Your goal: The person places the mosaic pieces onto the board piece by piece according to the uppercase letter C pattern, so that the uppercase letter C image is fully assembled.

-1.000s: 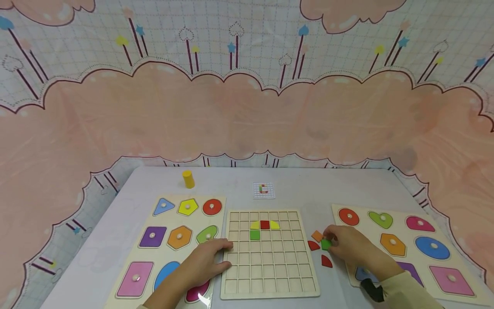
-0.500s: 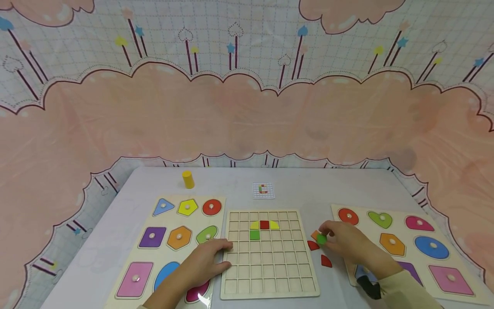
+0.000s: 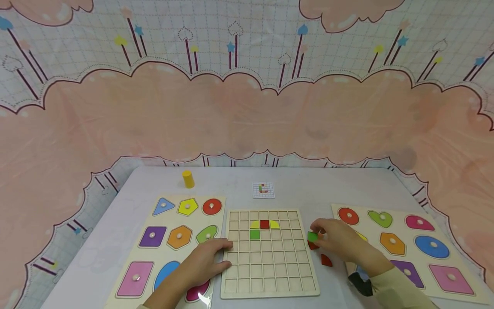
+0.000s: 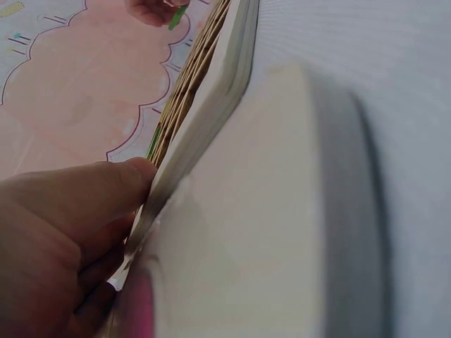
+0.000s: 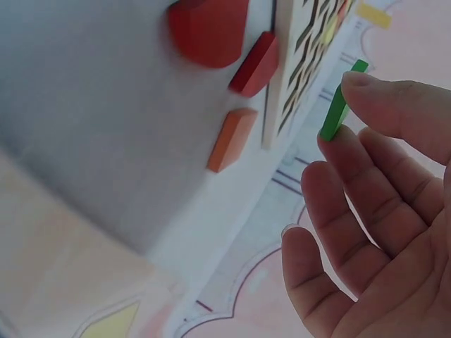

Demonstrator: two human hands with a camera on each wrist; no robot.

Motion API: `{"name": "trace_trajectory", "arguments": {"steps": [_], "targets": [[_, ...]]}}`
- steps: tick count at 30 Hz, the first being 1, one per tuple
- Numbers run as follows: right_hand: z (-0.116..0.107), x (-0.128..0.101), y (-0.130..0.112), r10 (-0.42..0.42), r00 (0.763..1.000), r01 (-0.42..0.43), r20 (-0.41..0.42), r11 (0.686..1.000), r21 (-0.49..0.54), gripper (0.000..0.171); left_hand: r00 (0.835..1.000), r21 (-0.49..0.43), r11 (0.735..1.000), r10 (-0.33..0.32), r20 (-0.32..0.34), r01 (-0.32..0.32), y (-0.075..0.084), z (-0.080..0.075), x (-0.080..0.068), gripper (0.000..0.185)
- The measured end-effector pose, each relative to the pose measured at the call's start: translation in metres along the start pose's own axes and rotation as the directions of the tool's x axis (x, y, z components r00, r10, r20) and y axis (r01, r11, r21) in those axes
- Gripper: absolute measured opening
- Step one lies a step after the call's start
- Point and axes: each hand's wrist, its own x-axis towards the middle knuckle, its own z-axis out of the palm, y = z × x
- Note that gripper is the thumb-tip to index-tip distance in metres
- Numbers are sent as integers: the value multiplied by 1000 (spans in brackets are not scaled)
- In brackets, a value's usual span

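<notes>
I now have the green tile (image 3: 312,236) pinched in my right hand (image 3: 337,240), lifted off the table and carried toward the grid board (image 3: 269,253), which my left hand (image 3: 208,259) steadies at its edge, fingers flat.

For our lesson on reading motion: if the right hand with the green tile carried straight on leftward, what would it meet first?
Probably the right edge of the grid board: the right hand pinches the green tile beside it. Height is unclear, so it might pass above.
</notes>
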Motion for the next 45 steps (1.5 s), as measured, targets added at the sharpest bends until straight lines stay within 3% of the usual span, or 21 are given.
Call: {"name": "trace_trajectory", "arguments": {"steps": [14, 35, 45], "targets": [[10, 15, -26, -49, 999, 48, 4, 997, 60, 27, 1000, 0, 1000, -20, 6, 20, 0, 0, 2, 43], [34, 32, -70, -234, 972, 233, 24, 972, 30, 23, 1000, 4, 1000, -14, 7, 14, -1, 1, 2, 43], [47, 44, -79, -268, 962, 268, 45, 963, -10, 25, 1000, -4, 1000, -11, 13, 11, -1, 1, 2, 42]]}}
